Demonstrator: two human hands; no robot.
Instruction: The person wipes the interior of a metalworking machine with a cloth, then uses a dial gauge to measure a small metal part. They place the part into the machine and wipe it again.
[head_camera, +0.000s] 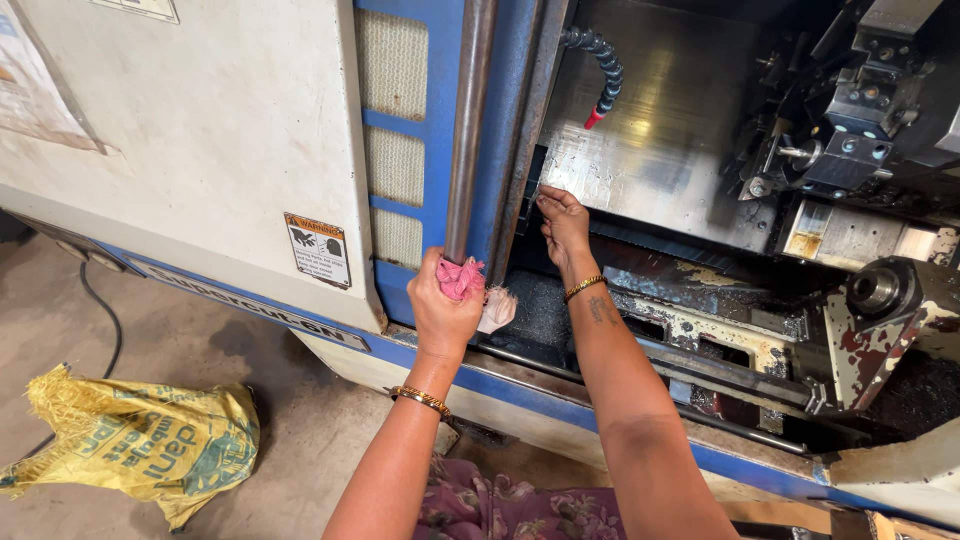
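A pink cloth (463, 277) sits bunched at the centre of the view, pressed against the foot of a vertical steel handle bar (468, 130) on the machine's blue door frame (500, 120). The left hand (443, 305) grips cloth and bar together, fingers curled tight around both, a pale tail of rag hanging at its 3 o'clock. At 1 o'clock from it, the right hand (563, 222) reaches inside the open machine, fingers loosely bent, their tips touching the edge of the shiny metal inner wall (660, 130); it holds nothing. A segmented coolant hose (604, 70) hangs at 12 o'clock. A yellow woven sack (135, 440) lies on the floor at 8 o'clock.
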